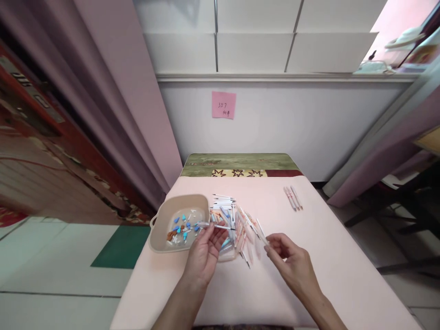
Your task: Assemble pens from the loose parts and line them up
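Observation:
My left hand (205, 256) is palm up beside the beige basin, its thumb and fingers closed on a thin white pen refill (225, 227) with a dark tip pointing right. My right hand (292, 259) pinches the near end of a slim whitish pen part (261, 232); whether it is a barrel or a refill I cannot tell. Between my hands lies a loose pile of pen barrels (240, 229), some with pinkish-orange patterns. Several white refills (223, 201) lie roughly side by side behind the pile.
The beige basin (182, 200) at the left holds small blue, brown and white pieces (182, 228). Several pens (293, 198) lie at the table's right. Pink cloth (261, 293) covers the table, with a green patterned strip (240, 160) behind. A pink note (223, 105) is on the wall.

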### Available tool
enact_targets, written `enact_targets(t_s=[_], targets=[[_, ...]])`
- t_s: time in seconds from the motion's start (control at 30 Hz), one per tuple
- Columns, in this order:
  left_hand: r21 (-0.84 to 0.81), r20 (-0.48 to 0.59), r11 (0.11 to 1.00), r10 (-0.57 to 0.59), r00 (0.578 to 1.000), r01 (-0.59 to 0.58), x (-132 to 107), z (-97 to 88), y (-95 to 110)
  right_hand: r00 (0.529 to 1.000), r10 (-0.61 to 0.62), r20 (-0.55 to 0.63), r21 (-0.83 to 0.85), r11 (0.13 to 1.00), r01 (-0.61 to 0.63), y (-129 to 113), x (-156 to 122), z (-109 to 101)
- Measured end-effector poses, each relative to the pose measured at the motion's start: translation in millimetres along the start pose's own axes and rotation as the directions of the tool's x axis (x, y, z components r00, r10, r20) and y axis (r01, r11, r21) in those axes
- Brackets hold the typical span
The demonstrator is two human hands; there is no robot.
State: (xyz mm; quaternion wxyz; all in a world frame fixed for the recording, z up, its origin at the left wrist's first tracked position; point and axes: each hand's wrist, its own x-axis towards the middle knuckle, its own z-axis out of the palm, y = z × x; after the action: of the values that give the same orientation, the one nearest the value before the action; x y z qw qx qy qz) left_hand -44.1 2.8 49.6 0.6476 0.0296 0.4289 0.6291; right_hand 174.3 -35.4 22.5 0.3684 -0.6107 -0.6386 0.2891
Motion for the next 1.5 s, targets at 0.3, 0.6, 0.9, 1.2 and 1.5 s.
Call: enact_targets(t_s=[0.3,0.6,0.9,1.2,1.5], targets=[[0.065,0.035,0.997,0.044,0.998,-0.047,-3.8,-3.5,-3.6,0.968,-0.144,-0.207,0.023,0.988,0.152,-35.3,-2.0,2.7],[0.076,0.052,0.996,0.033,0.998,-0.037,-7.2,1.4,-8.5,0.981,-0.113,-0.156,0.046,0.992,0.121,-35.0,-2.5,2.8],[0.097,0.082,0.995,0.011,0.997,-0.019,-10.6,4.7,-15.1,0.979,-0.163,-0.126,0.036,0.985,0.169,-37.2,-1.8,5.2],[0.121,0.105,0.993,-0.017,0.994,0.004,-13.2,7.0,-23.9,0.949,-0.277,-0.152,0.029,0.958,0.284,-36.9,1.3,11.8],[0.153,0.158,0.988,-0.057,0.986,0.033,-15.1,8.1,-31.7,0.923,-0.348,-0.167,0.023,0.934,0.356,-36.8,7.8,21.7]])
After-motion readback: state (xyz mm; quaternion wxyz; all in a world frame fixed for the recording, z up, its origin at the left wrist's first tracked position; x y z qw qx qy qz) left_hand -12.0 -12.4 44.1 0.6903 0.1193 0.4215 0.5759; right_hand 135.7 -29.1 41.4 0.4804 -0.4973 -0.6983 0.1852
